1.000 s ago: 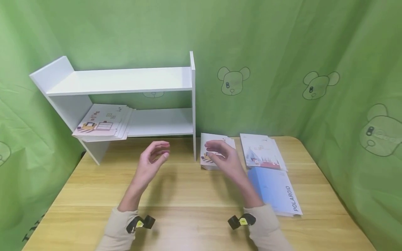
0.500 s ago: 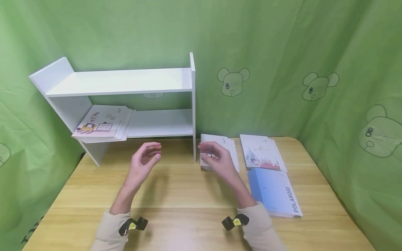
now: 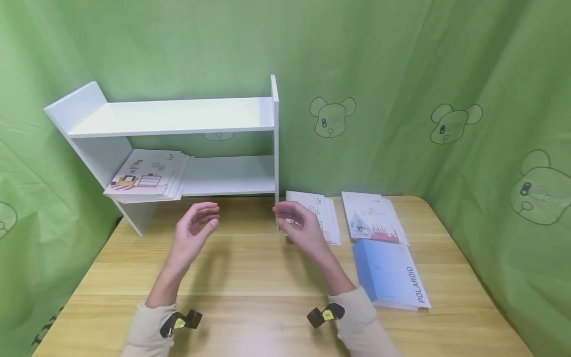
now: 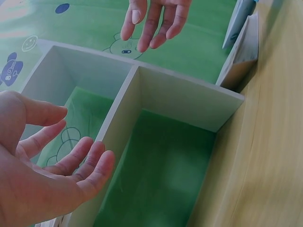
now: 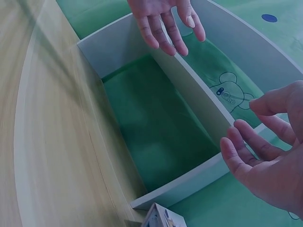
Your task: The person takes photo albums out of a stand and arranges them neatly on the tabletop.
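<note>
In the head view my left hand [image 3: 189, 235] hovers over the table in front of the white shelf [image 3: 178, 116], its fingers loosely bent around nothing. My right hand [image 3: 305, 233] is held likewise, in front of the shelf's right side panel, and partly hides a stack of illustrated booklets [image 3: 329, 220] on the table. Both wrist views show bare, relaxed fingers apart from the shelf boards. On the lower shelf, at its left end, lies another stack of pale booklets [image 3: 144, 173] with a yellow vehicle drawn on top.
Farther right lies a stack of booklets with a tent picture [image 3: 370, 218]. Just in front of it is a thick blue booklet marked POLAROID [image 3: 392, 275]. A green curtain [image 3: 383, 54] with bear heads hangs behind the wooden table [image 3: 250, 277].
Both hands have drifted left above the table, uncovering more of the booklet stack beside the shelf. Fingers keep the same loose bend; the booklets and shelf stay in place.
</note>
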The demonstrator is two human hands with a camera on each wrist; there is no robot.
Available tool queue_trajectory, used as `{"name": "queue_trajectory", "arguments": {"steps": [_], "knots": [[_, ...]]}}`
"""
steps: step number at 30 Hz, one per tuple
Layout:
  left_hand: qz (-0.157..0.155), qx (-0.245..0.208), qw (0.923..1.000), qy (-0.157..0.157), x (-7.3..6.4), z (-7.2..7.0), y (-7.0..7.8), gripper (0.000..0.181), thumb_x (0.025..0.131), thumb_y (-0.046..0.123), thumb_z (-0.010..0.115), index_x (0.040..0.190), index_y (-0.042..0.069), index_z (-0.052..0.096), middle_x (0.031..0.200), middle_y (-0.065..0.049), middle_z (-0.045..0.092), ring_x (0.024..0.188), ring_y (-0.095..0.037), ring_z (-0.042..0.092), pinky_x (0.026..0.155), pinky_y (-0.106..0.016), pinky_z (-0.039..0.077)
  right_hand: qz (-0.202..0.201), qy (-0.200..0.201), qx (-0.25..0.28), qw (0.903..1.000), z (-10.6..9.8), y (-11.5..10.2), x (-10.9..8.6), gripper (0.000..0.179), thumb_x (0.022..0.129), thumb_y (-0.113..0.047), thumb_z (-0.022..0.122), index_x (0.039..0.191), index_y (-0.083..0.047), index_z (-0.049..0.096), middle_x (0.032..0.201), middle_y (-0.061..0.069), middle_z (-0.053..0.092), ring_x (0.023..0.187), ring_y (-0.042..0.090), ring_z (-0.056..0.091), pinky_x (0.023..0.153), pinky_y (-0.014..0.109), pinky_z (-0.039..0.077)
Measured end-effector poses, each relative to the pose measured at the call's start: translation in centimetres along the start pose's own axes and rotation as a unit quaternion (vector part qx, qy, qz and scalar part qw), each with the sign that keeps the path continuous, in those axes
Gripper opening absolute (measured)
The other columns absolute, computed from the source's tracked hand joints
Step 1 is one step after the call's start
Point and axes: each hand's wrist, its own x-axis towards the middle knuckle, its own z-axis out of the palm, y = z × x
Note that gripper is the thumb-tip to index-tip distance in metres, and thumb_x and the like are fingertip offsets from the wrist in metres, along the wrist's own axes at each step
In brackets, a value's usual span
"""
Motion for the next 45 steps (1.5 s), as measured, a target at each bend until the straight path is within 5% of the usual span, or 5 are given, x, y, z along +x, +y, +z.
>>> {"name": "queue_trajectory", "arguments": {"steps": [23,32,45], "knots": [[0.022,-0.012,0.9987,0.045,-0.2,-3.7,-0.2,0.04,0.098,-0.006,0.062,0.136,-0.01,0.051,0.126,-0.011,0.063,0.115,-0.019,0.064,0.094,-0.025,0.058,-0.015,-0.015,0.009,0.9997,2.7,0.3,1.0,0.036,0.092,0.006,0.07,0.127,0.002,0.065,0.122,0.017,0.069,0.113,0.033,0.066,0.101,0.041,0.056],[0.015,-0.004,0.9984,0.054,-0.2,-4.2,0.2,0.041,0.099,-0.003,0.063,0.137,-0.008,0.05,0.128,-0.01,0.063,0.117,-0.018,0.063,0.096,-0.024,0.057,-0.014,-0.017,0.025,0.9994,4.1,-0.1,1.5,0.037,0.092,0.005,0.07,0.129,0.001,0.064,0.124,0.016,0.068,0.116,0.031,0.066,0.1,0.031,0.056],[0.009,0.003,0.997,0.077,-0.3,-5.6,0.5,0.041,0.099,-0.003,0.061,0.138,-0.008,0.05,0.129,-0.006,0.063,0.117,-0.017,0.062,0.095,-0.02,0.056,-0.006,-0.02,0.035,0.9992,6.2,-0.1,2.4,0.037,0.093,0.003,0.069,0.129,-0.001,0.064,0.124,0.017,0.068,0.117,0.035,0.065,0.102,0.036,0.056]]}}
